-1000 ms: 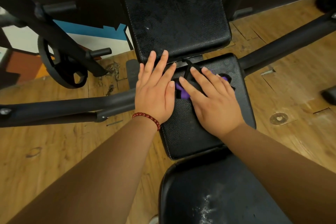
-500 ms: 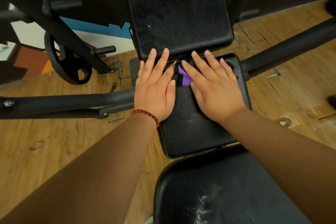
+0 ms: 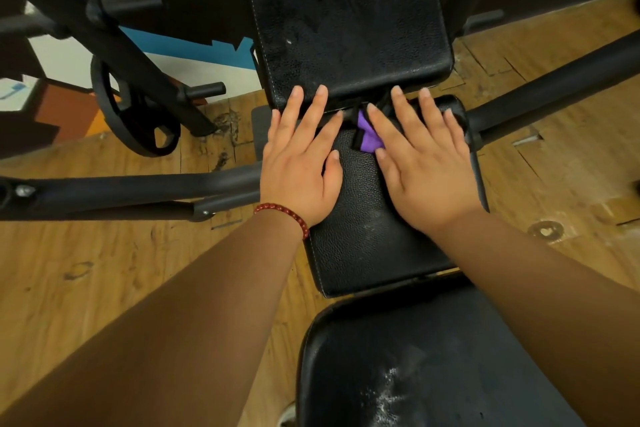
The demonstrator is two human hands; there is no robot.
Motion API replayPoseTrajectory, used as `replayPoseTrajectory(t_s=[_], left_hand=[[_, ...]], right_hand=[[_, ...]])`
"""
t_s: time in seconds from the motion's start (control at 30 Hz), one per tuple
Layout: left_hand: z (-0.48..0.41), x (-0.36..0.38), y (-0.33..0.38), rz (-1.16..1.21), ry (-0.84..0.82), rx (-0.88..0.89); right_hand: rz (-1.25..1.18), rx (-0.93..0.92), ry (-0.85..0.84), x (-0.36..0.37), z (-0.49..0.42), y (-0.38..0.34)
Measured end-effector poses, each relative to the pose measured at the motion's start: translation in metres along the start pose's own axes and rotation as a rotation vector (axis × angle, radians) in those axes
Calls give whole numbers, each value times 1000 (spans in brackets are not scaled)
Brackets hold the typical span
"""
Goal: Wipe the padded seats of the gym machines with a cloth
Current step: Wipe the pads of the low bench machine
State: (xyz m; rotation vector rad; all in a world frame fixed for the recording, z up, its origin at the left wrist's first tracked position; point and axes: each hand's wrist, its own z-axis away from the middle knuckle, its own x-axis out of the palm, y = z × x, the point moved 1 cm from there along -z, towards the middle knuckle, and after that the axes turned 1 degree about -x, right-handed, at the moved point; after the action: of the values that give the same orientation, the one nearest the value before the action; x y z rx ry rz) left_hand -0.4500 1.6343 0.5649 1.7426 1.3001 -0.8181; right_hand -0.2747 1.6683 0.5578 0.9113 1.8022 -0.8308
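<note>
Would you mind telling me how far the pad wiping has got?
Nothing looks clearly finished. In hand: the right hand presses the purple cloth on the middle pad, left hand flat beside it. Left: the near pad shows white smears; the far pad looks dusty.

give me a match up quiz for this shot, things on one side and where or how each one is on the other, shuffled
1 purple cloth
2 red bead bracelet
3 weight plate
4 nearest seat pad

a white smudges on it
b under the right hand
c round the wrist of the left hand
d far left, black and round

Pairs: 1-b, 2-c, 3-d, 4-a
</note>
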Motion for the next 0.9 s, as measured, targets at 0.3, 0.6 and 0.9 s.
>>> replayPoseTrajectory(t_s=[0.3, 0.6, 0.9], left_hand=[[-1, 0, 0, -7, 2, 9], [-1, -1, 1, -47, 10, 6], [-8, -5, 21, -178, -115, 198]], right_hand=[[-1, 59, 18, 2, 17, -1], [-30, 159, -3, 8, 53, -7], [-67, 303, 0, 0, 9, -3]])
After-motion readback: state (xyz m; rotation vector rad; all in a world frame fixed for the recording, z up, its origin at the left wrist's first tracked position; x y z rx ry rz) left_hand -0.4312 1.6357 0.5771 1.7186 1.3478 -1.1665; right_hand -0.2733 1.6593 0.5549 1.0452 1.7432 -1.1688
